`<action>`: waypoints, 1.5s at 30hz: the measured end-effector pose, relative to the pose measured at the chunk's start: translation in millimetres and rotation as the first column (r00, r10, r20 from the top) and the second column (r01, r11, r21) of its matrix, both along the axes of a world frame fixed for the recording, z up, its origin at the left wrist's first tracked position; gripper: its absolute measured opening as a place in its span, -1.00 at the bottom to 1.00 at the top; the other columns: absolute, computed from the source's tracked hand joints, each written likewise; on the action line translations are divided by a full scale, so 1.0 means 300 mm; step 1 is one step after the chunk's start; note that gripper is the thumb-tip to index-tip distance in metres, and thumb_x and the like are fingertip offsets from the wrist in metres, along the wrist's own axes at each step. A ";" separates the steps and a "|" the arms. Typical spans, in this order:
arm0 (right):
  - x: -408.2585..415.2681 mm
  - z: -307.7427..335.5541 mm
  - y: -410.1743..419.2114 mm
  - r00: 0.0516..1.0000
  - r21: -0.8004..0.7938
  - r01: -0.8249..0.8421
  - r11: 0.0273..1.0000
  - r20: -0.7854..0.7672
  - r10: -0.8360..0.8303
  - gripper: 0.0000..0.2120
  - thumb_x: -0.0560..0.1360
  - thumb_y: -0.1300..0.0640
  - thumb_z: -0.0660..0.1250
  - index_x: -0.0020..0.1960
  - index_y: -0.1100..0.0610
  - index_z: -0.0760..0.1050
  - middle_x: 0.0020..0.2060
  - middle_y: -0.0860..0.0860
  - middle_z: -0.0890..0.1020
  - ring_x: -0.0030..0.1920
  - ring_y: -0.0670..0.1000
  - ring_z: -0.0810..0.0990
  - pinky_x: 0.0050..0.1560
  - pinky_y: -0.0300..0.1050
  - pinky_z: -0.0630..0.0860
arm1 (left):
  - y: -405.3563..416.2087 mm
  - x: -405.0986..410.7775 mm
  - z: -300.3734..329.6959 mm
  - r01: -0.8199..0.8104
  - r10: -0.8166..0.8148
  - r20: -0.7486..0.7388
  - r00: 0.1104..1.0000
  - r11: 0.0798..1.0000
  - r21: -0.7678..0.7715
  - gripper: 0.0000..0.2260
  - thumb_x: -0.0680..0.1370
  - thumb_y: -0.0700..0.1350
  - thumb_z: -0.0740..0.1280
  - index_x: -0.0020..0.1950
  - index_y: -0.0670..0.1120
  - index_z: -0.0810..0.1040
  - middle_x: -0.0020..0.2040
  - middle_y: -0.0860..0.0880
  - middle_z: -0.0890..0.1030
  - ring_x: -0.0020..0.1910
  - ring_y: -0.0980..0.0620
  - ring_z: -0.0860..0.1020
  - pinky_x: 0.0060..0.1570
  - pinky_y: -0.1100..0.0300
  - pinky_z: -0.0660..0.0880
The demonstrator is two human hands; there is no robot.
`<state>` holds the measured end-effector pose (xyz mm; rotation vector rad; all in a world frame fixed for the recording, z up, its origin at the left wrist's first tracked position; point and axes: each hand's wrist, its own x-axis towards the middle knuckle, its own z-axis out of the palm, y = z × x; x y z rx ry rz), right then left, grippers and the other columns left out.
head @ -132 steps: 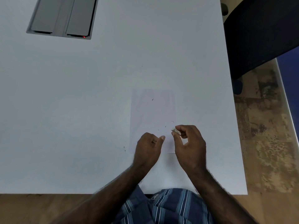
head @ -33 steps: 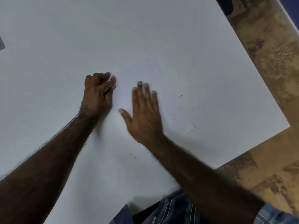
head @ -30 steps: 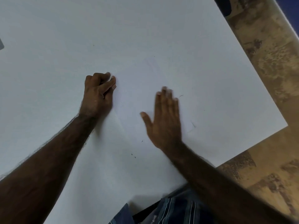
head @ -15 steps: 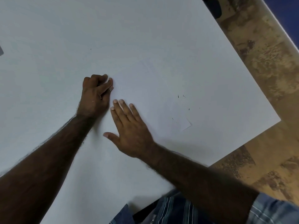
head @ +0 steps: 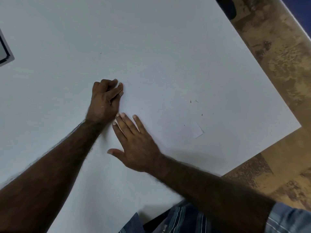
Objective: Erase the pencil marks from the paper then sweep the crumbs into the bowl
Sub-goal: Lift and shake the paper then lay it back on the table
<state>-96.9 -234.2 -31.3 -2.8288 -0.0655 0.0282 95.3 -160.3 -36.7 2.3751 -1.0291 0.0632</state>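
A white sheet of paper [head: 193, 130] lies on the white table [head: 151, 31] and hardly stands out from it; only its near right corner shows clearly. Several tiny dark crumbs [head: 190, 101] are scattered on the sheet's right part. My left hand [head: 105, 100] rests on the table at the sheet's left side, fingers curled into a loose fist; I cannot see anything inside it. My right hand [head: 134, 142] lies flat and open on the paper, palm down, fingertips touching the side of my left hand. No bowl or eraser is in view.
The corner of a grey cable hatch [head: 4, 52] sits in the tabletop at the far left. The table's right edge runs diagonally, with brown patterned floor [head: 277, 64] beyond it. A dark chair foot [head: 227, 7] shows at the top. My striped shirt is at the bottom.
My right hand has swept left across the paper, from beside the crumbs to right up against my left hand. My left hand has stayed curled in place.
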 end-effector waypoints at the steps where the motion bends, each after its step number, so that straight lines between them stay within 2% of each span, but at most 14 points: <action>1: 0.001 -0.005 -0.004 1.000 -0.001 0.013 1.000 0.007 -0.013 -0.19 0.73 -0.35 0.04 0.71 0.26 0.12 0.72 0.20 0.10 0.75 0.16 -0.05 0.70 0.26 0.03 | 0.002 0.003 -0.003 0.005 -0.005 0.004 1.000 1.000 -0.001 -0.80 0.70 -0.24 0.41 0.29 -0.23 0.74 0.23 -0.32 0.65 0.12 -0.39 0.56 0.24 0.12 0.38; 5: -0.066 -0.014 -0.131 0.967 0.038 0.250 0.967 0.045 -0.252 -0.20 0.74 -0.33 0.08 0.70 0.26 0.14 0.73 0.18 0.08 0.75 0.19 -0.05 0.71 0.28 0.05 | 0.003 -0.006 -0.013 -0.024 0.023 -0.029 0.999 1.000 -0.018 -0.80 0.71 -0.23 0.39 0.28 -0.21 0.74 0.26 -0.28 0.64 0.16 -0.29 0.50 0.27 0.20 0.33; 10: -0.120 -0.008 -0.298 0.782 -0.116 0.618 0.777 -0.009 -0.623 -0.19 0.75 -0.31 0.03 0.72 0.29 0.03 0.73 0.24 -0.02 0.75 0.23 -0.10 0.70 0.31 0.04 | 0.003 -0.015 -0.021 -0.046 0.044 -0.055 0.998 0.998 -0.041 -0.80 0.72 -0.21 0.39 0.29 -0.18 0.74 0.28 -0.24 0.63 0.21 -0.15 0.42 0.31 0.20 0.35; 12: -0.074 0.004 -0.249 0.835 -0.042 0.551 0.834 0.010 -0.551 -0.19 0.75 -0.29 0.05 0.71 0.31 0.04 0.73 0.26 0.00 0.75 0.25 -0.09 0.70 0.34 0.03 | 0.002 -0.015 -0.025 -0.042 0.040 -0.044 0.998 0.998 -0.039 -0.80 0.72 -0.22 0.38 0.29 -0.19 0.74 0.28 -0.25 0.63 0.22 -0.15 0.41 0.30 0.18 0.36; 14: -0.014 0.008 -0.159 0.931 0.038 0.358 0.933 0.063 -0.359 -0.20 0.75 -0.29 0.06 0.71 0.30 0.06 0.72 0.25 0.02 0.75 0.24 -0.07 0.70 0.34 0.02 | 0.003 -0.012 -0.028 -0.033 0.033 -0.033 0.999 0.999 -0.029 -0.80 0.72 -0.22 0.38 0.30 -0.19 0.74 0.28 -0.26 0.63 0.21 -0.21 0.44 0.29 0.17 0.36; 17: 0.044 -0.002 -0.075 0.981 0.001 0.189 0.982 0.044 -0.188 -0.18 0.73 -0.34 0.03 0.71 0.27 0.08 0.73 0.21 0.04 0.75 0.18 -0.08 0.70 0.28 0.01 | 0.010 0.000 -0.030 -0.001 0.001 0.017 1.000 1.000 -0.003 -0.78 0.73 -0.21 0.37 0.31 -0.23 0.72 0.27 -0.30 0.64 0.17 -0.36 0.52 0.26 0.18 0.32; 23: -0.048 -0.015 -0.277 0.925 -0.045 0.379 0.924 0.026 -0.378 -0.16 0.73 -0.36 0.01 0.71 0.29 0.09 0.72 0.23 0.04 0.75 0.20 -0.05 0.71 0.30 0.00 | 0.005 -0.016 -0.024 -0.022 0.022 -0.033 0.999 1.000 -0.004 -0.78 0.73 -0.23 0.36 0.33 -0.22 0.72 0.31 -0.30 0.61 0.21 -0.33 0.47 0.29 0.10 0.39; 29: -0.152 0.010 -0.470 0.733 -0.162 0.671 0.724 -0.003 -0.680 -0.16 0.74 -0.33 -0.02 0.70 0.33 0.07 0.72 0.27 0.03 0.74 0.25 -0.06 0.69 0.34 0.02 | -0.001 -0.025 -0.023 -0.045 0.044 -0.039 0.998 0.999 -0.024 -0.77 0.73 -0.23 0.36 0.33 -0.21 0.72 0.31 -0.29 0.61 0.21 -0.32 0.47 0.31 0.14 0.36; 31: -0.113 0.027 -0.408 0.790 -0.098 0.610 0.786 -0.001 -0.613 -0.16 0.74 -0.32 0.02 0.69 0.34 0.08 0.71 0.29 0.04 0.74 0.27 -0.05 0.69 0.35 0.01 | -0.003 -0.028 -0.016 -0.052 0.051 -0.046 0.998 0.998 -0.021 -0.78 0.72 -0.24 0.36 0.33 -0.21 0.72 0.30 -0.29 0.62 0.21 -0.34 0.48 0.34 0.25 0.32; 33: -0.058 0.036 -0.296 0.892 -0.036 0.451 0.892 0.028 -0.451 -0.17 0.73 -0.33 0.04 0.70 0.32 0.11 0.71 0.27 0.05 0.74 0.25 -0.06 0.70 0.35 -0.02 | -0.006 -0.027 -0.010 -0.035 0.034 -0.032 0.999 0.999 -0.016 -0.78 0.72 -0.24 0.36 0.32 -0.23 0.72 0.29 -0.32 0.62 0.19 -0.38 0.51 0.34 0.34 0.26; 37: 0.011 0.033 -0.119 0.974 -0.002 0.222 0.975 0.046 -0.222 -0.17 0.72 -0.36 0.01 0.70 0.28 0.13 0.73 0.22 0.06 0.75 0.19 -0.08 0.71 0.29 -0.02 | -0.006 -0.026 -0.003 -0.016 0.016 0.003 1.000 1.000 0.013 -0.76 0.74 -0.21 0.34 0.34 -0.26 0.70 0.28 -0.33 0.62 0.21 -0.40 0.51 0.29 0.24 0.29; 40: -0.023 0.007 -0.163 0.974 -0.030 0.228 0.973 0.010 -0.228 -0.17 0.72 -0.35 0.03 0.72 0.25 0.08 0.74 0.20 0.02 0.75 0.18 -0.10 0.70 0.28 0.00 | -0.008 -0.027 0.001 -0.016 0.016 0.007 1.000 1.000 0.010 -0.77 0.73 -0.23 0.34 0.33 -0.27 0.70 0.28 -0.35 0.62 0.20 -0.42 0.51 0.28 0.21 0.30; 42: -0.076 -0.009 -0.246 0.954 -0.028 0.300 0.954 0.029 -0.299 -0.19 0.73 -0.34 0.05 0.71 0.26 0.10 0.73 0.19 0.04 0.75 0.18 -0.08 0.70 0.29 0.02 | -0.009 -0.029 0.001 -0.018 0.018 -0.001 1.000 1.000 -0.003 -0.77 0.73 -0.24 0.34 0.32 -0.26 0.71 0.28 -0.34 0.62 0.19 -0.39 0.50 0.28 0.22 0.30; 45: -0.176 -0.024 -0.389 0.897 -0.062 0.442 0.895 0.058 -0.439 -0.19 0.74 -0.32 0.07 0.71 0.27 0.09 0.73 0.21 0.07 0.75 0.21 -0.03 0.70 0.33 0.04 | -0.008 -0.029 -0.006 -0.028 0.028 -0.019 0.999 0.999 -0.020 -0.78 0.74 -0.23 0.33 0.31 -0.25 0.72 0.28 -0.32 0.62 0.18 -0.37 0.50 0.32 0.35 0.26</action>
